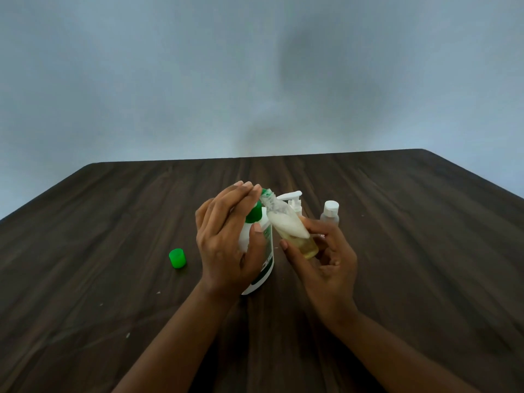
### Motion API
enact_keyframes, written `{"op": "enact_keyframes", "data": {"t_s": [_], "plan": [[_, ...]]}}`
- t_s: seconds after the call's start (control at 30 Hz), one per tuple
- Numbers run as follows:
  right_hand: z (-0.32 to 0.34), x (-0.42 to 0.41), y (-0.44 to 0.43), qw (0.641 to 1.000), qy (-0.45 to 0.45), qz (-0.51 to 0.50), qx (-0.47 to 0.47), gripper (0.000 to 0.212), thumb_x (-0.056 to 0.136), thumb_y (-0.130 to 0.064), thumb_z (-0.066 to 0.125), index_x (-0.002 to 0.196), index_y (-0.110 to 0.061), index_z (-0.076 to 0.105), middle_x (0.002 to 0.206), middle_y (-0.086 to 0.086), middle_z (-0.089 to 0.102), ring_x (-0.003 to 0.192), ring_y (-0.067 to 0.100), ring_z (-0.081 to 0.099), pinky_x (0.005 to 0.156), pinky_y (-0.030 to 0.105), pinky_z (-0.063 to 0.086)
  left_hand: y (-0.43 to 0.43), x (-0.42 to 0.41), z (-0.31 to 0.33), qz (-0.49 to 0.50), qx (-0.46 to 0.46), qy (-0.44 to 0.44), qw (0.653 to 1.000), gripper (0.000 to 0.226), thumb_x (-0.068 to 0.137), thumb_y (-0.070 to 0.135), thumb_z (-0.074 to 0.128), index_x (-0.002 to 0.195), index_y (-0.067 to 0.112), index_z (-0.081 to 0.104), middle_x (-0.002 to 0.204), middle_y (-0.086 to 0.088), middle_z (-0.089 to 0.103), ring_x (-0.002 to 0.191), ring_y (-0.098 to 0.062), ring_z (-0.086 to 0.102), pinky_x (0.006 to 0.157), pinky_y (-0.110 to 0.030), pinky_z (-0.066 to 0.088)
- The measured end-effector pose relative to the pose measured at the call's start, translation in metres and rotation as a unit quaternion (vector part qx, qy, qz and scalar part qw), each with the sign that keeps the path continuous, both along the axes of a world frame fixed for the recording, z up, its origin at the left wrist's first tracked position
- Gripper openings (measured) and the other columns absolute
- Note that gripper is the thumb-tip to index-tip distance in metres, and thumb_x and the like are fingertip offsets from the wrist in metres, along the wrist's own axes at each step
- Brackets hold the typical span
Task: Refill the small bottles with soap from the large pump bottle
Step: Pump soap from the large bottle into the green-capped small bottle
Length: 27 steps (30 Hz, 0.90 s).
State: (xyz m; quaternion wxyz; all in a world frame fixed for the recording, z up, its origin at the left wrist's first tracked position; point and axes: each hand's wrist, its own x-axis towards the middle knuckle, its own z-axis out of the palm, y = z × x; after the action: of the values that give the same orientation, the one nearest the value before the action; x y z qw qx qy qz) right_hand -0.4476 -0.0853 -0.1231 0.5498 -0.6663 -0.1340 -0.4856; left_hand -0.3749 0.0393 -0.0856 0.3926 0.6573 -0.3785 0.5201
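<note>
Left hand (pixel 224 239), grip open, presses flat-fingered on the large pump bottle (pixel 266 265); right hand (pixel 326 265) grips the tilted small bottle (pixel 289 225) at its spout. Slow strokes, mouth aligned, should prevent spills.

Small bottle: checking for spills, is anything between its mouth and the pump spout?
Nothing visible. The small bottle is uncapped, and the right hand tilts its mouth at the spout. The left hand presses the pump from above, beside the mouth. A green cap lies apart on the table.
</note>
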Motion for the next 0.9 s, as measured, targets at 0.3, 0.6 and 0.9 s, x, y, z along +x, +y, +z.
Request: {"op": "enact_keyframes", "data": {"t_s": [0.3,0.6,0.9], "plan": [[0.004,0.006,-0.001,1.000,-0.012,-0.015,-0.024,0.034,0.082,-0.013,0.074,0.112,-0.021,0.060,0.104,-0.003,0.062,0.096,0.014,0.066,0.077,0.023,0.056,0.001,0.004,0.001,-0.009,-0.004,0.000,1.000,0.041,0.085,0.015,0.045,0.120,0.000,0.059,0.120,-0.010,0.059,0.119,-0.020,0.054,0.098,-0.034,0.041],[-0.001,0.003,-0.001,1.000,0.006,0.005,0.001,0.039,0.080,-0.008,0.079,0.111,-0.021,0.060,0.105,-0.001,0.065,0.095,0.015,0.069,0.075,0.021,0.056,-0.001,0.003,-0.004,-0.010,-0.011,-0.006,1.000,0.040,0.086,0.017,0.045,0.118,0.001,0.060,0.118,-0.011,0.059,0.116,-0.021,0.055,0.097,-0.033,0.041],[0.003,0.007,0.000,1.000,-0.010,-0.006,-0.009,0.036,0.081,-0.008,0.077,0.112,-0.018,0.060,0.105,-0.004,0.064,0.095,0.017,0.069,0.076,0.023,0.057,0.001,0.004,0.000,-0.004,0.010,0.012,1.000,0.043,0.086,0.019,0.045,0.123,0.002,0.057,0.125,-0.007,0.054,0.119,-0.019,0.052,0.100,-0.030,0.037]]}}
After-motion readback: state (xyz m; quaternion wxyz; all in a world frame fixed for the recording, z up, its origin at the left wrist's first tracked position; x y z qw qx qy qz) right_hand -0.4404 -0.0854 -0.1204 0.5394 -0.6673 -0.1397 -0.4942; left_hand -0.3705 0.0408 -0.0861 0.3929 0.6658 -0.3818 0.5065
